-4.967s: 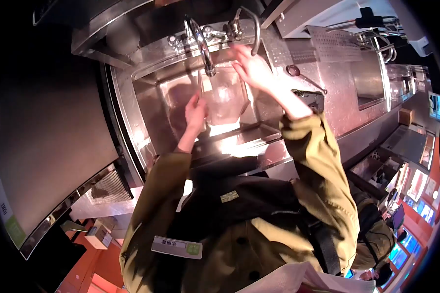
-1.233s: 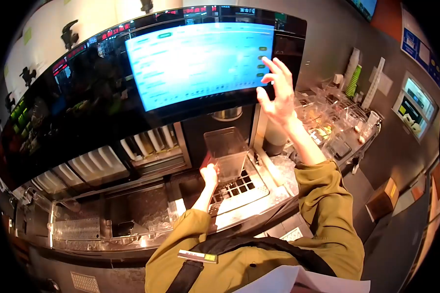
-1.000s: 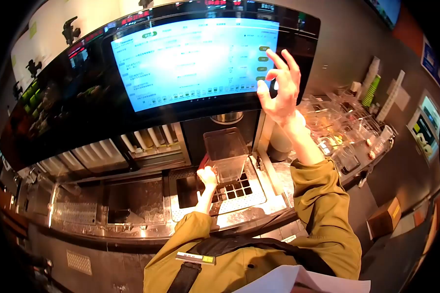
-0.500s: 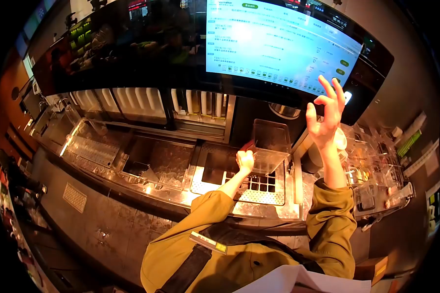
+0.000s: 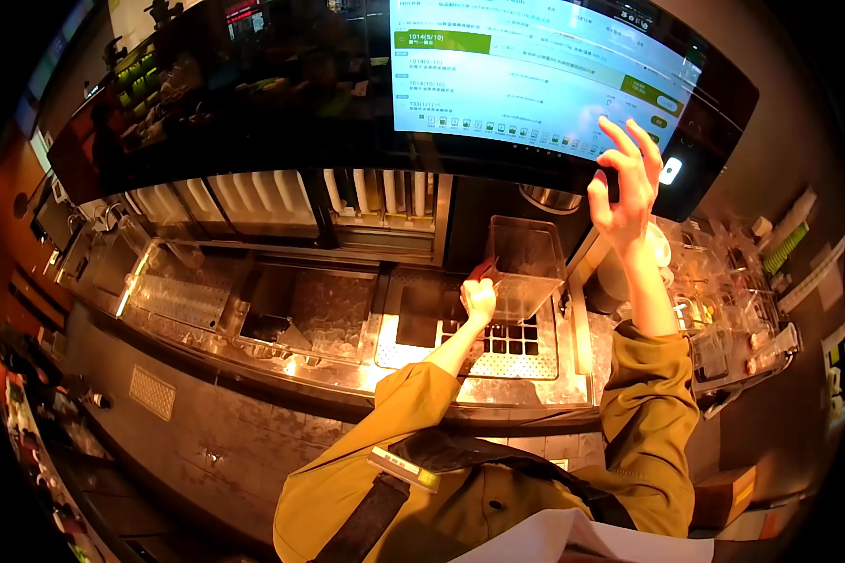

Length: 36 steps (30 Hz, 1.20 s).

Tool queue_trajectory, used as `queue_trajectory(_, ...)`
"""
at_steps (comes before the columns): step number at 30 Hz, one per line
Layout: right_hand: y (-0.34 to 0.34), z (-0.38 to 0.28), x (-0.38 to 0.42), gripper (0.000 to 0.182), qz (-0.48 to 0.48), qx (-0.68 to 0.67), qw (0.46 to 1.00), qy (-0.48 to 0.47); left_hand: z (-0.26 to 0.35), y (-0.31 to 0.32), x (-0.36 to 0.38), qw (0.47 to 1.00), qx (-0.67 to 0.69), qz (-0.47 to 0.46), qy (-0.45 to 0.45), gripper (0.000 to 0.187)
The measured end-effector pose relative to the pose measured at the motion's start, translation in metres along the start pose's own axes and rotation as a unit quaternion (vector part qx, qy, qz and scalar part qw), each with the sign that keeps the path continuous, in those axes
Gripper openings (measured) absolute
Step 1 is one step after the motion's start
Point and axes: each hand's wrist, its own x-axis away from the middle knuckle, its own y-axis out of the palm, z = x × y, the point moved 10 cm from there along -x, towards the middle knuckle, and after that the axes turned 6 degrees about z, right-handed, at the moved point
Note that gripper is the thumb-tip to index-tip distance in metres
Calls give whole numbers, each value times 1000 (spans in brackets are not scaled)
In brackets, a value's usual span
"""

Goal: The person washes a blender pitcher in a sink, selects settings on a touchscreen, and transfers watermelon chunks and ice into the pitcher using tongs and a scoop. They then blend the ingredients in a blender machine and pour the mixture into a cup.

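My left hand (image 5: 480, 300) is closed around the red handle of a clear square pitcher (image 5: 528, 267), held over the perforated metal drain tray (image 5: 507, 370). The pitcher's see-through walls show no contents. Raised at the right, my right hand (image 5: 626, 192) has its fingers apart and holds nothing. Its fingertips overlap the lower right of a lit touchscreen (image 5: 526, 70), which shows rows of text and a green highlighted row.
Left of the drain tray is a bin of ice (image 5: 333, 305) in the steel counter (image 5: 225, 333). White dispensing tubes (image 5: 376, 197) hang behind it. A rack of clear containers (image 5: 714, 300) stands at the right, and a floor drain (image 5: 152, 392) lies lower left.
A row on the touchscreen has turned green and its lines have shifted. My left hand and the pitcher sit slightly further right in view. My right hand has risen a little across the screen.
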Motion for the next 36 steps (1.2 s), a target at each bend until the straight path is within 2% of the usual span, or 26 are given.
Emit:
queue_trajectory(9, -14, 17, -36, 17, 12, 54, 998, 2, -2, 2, 1, 998, -45, 43, 32, 15)
queue_trajectory(15, -30, 9, -30, 13, 64, 17, 998, 20, -7, 4, 7, 986, -116, 99, 70, 20)
queue_trajectory(18, -28, 1, -23, 11, 53, 10, 998, 21, -31, 18, 13, 964, -199, 151, 94, 23)
queue_trajectory(21, -22, 1, -16, 11, 40, 13, 999, 24, -52, 24, 22, 904, -342, 238, 101, 25)
queue_trajectory(25, -18, -4, -13, 10, 37, 11, 999, 18, -18, 11, 10, 965, -191, 143, 112, 28)
queue_trajectory(29, 7, -15, -5, 12, -25, -1, 1000, -17, 3, -1, 5, 981, -128, 97, 110, 31)
queue_trajectory(36, -2, 3, -30, 13, 11, 39, 999, 15, 21, -9, -1, 990, -85, 44, 101, 37)
